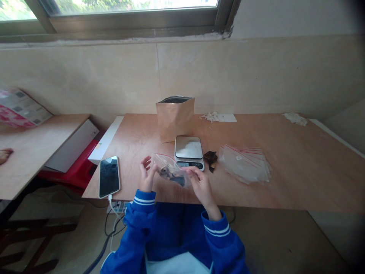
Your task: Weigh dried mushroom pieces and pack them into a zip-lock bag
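Observation:
A clear zip-lock bag with a red seal line is held up over the table's front part. Dark and pale brown pieces, too blurred to name, lie inside it. My left hand has the bag's left edge at its thumb, the other fingers curled loosely apart. At the bag's upper right corner, my right hand pinches the edge by the red seal. Just behind the bag sits a white kitchen scale, its display partly visible. Dried dark brown pieces lie right of the scale.
A brown paper pouch stands with its top open behind the scale. Several empty zip-lock bags lie fanned to the right. A phone with a charging cable is at the left edge. Another person's hand rests on the neighbouring table.

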`<action>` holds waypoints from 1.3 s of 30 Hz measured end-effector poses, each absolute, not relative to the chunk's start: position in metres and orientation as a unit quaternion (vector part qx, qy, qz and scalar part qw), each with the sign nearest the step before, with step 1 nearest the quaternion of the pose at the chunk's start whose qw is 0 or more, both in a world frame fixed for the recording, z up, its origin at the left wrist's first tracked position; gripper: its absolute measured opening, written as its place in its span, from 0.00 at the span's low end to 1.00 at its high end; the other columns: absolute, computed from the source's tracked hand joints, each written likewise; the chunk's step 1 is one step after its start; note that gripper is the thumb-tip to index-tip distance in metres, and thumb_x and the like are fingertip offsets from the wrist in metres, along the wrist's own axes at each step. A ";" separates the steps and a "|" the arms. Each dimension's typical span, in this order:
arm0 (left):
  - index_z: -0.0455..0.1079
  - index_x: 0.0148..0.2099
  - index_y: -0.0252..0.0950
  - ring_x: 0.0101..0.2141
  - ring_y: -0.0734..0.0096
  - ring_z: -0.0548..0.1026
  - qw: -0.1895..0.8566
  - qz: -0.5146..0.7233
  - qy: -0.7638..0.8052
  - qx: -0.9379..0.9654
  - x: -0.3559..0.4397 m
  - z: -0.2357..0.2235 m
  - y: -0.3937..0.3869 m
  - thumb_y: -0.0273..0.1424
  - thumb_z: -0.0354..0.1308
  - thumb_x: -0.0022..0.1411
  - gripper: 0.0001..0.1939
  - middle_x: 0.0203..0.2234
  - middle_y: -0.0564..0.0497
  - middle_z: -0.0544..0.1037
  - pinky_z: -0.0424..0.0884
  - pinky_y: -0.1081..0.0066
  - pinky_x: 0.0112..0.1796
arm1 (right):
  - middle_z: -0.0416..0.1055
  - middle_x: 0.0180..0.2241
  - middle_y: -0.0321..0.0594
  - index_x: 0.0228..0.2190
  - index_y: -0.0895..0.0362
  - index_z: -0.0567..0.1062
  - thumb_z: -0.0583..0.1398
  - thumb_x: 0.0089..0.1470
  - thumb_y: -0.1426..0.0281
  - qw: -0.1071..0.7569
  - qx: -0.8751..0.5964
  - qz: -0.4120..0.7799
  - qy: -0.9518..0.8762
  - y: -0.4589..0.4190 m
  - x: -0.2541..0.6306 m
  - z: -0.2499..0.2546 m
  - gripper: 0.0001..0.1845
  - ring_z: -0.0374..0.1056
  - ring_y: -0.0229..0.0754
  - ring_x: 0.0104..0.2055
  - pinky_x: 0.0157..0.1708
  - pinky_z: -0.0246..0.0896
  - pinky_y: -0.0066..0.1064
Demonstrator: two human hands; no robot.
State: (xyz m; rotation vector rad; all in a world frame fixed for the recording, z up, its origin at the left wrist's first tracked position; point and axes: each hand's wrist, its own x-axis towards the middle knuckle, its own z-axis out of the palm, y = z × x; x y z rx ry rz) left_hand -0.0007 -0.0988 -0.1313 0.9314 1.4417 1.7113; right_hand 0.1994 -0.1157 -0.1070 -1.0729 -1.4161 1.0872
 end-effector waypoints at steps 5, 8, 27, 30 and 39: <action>0.75 0.32 0.33 0.35 0.65 0.76 0.455 0.631 0.500 0.381 0.008 -0.145 -0.083 0.48 0.68 0.45 0.22 0.29 0.47 0.79 0.72 0.67 0.39 | 0.79 0.35 0.44 0.33 0.56 0.78 0.62 0.55 0.54 0.555 -0.462 0.451 -0.524 -0.102 0.221 -0.137 0.18 0.75 0.46 0.39 0.43 0.70 0.37; 0.74 0.29 0.33 0.29 0.70 0.74 0.446 0.645 0.498 0.370 0.020 -0.155 -0.077 0.50 0.69 0.43 0.23 0.24 0.50 0.77 0.71 0.70 0.34 | 0.79 0.30 0.44 0.30 0.57 0.75 0.65 0.50 0.52 0.620 -0.483 0.451 -0.423 -0.096 0.221 -0.154 0.20 0.76 0.47 0.34 0.39 0.72 0.38; 0.77 0.37 0.32 0.29 0.70 0.77 0.478 0.629 0.511 0.337 0.030 -0.174 -0.080 0.47 0.70 0.44 0.24 0.30 0.46 0.81 0.71 0.73 0.29 | 0.78 0.39 0.47 0.41 0.57 0.76 0.51 0.62 0.52 0.599 -0.567 0.325 -0.464 -0.103 0.234 -0.176 0.24 0.75 0.49 0.42 0.46 0.68 0.39; 0.78 0.38 0.32 0.33 0.66 0.78 0.487 0.620 0.507 0.349 0.031 -0.172 -0.082 0.45 0.70 0.45 0.23 0.32 0.45 0.82 0.73 0.70 0.35 | 0.78 0.42 0.46 0.42 0.56 0.76 0.53 0.61 0.53 0.583 -0.558 0.327 -0.491 -0.104 0.234 -0.176 0.22 0.74 0.48 0.44 0.45 0.69 0.39; 0.76 0.36 0.33 0.29 0.69 0.77 0.440 0.649 0.512 0.350 0.032 -0.173 -0.079 0.47 0.68 0.46 0.23 0.27 0.48 0.80 0.73 0.69 0.35 | 0.79 0.36 0.46 0.38 0.59 0.76 0.62 0.55 0.57 0.665 -0.526 0.372 -0.376 -0.101 0.230 -0.172 0.18 0.76 0.48 0.41 0.46 0.69 0.41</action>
